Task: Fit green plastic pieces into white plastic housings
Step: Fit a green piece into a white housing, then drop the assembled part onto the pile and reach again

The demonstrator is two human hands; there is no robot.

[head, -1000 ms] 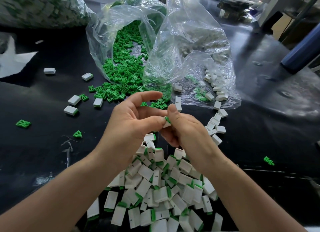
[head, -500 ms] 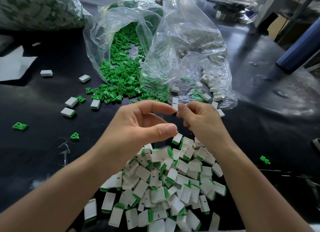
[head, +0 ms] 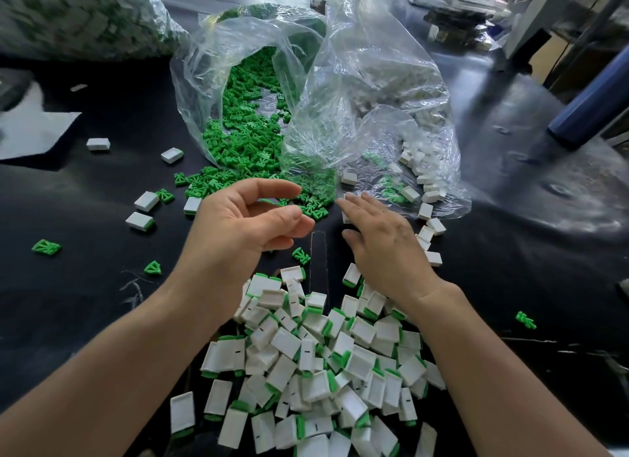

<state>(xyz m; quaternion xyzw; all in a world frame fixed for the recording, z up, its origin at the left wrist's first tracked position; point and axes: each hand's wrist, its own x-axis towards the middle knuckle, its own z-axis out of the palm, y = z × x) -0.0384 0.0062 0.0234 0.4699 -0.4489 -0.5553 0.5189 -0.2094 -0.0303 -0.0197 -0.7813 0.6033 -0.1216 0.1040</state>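
Bags point(head: 357, 82) spilling green pieces point(head: 245, 143) and white housings point(head: 429, 188) lie beyond the assembled pile point(head: 306, 364).

Bare black table point(head: 85, 303) lies left; clear bags point(head: 357, 92) and assembled pile point(head: 306, 371) crowd the middle

Two hands show: a left hand point(head: 238, 228) and a right hand point(head: 384, 249). There are three clear bags. The green bag point(head: 218, 82) spills green pieces point(head: 245, 139) past counting. Touching its right side, the white bag point(head: 391, 92) holds dozens of white housings point(head: 413, 157). Far left of it is a third bag point(head: 78, 17), blurred. Left of the green bag lie five single housings and two stray green pieces. Nearer than it, a pile point(head: 306, 364) holds dozens of fitted housings.
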